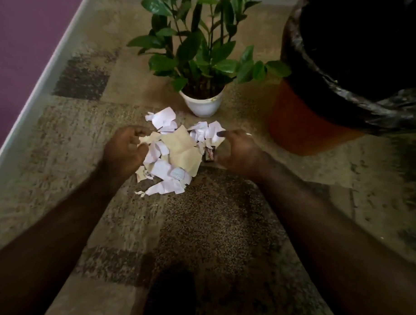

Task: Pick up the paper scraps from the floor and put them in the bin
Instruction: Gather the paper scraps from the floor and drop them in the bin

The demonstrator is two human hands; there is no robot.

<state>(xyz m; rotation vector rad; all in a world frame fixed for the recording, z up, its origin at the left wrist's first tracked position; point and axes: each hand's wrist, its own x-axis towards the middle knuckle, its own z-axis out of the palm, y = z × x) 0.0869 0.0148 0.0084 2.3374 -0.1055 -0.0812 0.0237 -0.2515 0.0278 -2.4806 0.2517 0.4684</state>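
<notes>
Paper scraps [173, 153]: one heap on the carpet [211, 228], pieces too many and overlapping to count; mostly white, torn and creased, with two or three larger cream sheets on top. One small dark wrapper [209, 154] at the heap's right edge. Bin [305, 118]: one, orange, black liner, standing to the right, apart from the heap. Potted plant [201, 70]: one, white pot, just behind the heap. Left hand [124, 149]: fingers curled, pinching a cream scrap at the heap's left edge. Right hand [238, 151]: fingers spread and bent, touching the white scraps at the heap's right side.
</notes>
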